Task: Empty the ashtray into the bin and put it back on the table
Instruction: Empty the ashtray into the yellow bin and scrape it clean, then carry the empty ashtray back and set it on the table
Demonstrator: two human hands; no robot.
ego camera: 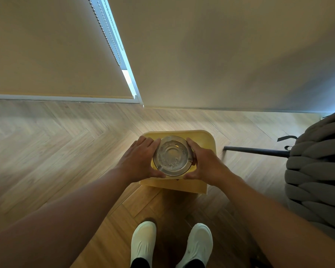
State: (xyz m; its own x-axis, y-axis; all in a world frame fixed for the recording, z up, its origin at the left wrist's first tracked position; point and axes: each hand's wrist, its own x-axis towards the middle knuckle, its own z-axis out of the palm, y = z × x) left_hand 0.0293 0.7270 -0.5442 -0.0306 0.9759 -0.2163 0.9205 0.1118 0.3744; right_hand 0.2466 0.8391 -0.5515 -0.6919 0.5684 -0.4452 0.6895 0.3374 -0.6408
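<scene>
A round clear glass ashtray (172, 156) is held level over a yellow bin (205, 140) that stands on the wooden floor. A few grey ash specks lie in its near side. My left hand (141, 159) grips its left rim and my right hand (205, 161) grips its right rim, thumbs toward me. The ashtray and my hands hide most of the bin's opening. No table is in view.
My two white shoes (143, 242) stand on the floor just behind the bin. A grey chunky-knit pouf (317, 171) sits at the right, with a dark rod (255, 150) lying beside it. The wall and a window blind with a bead chain (106, 35) rise behind the bin.
</scene>
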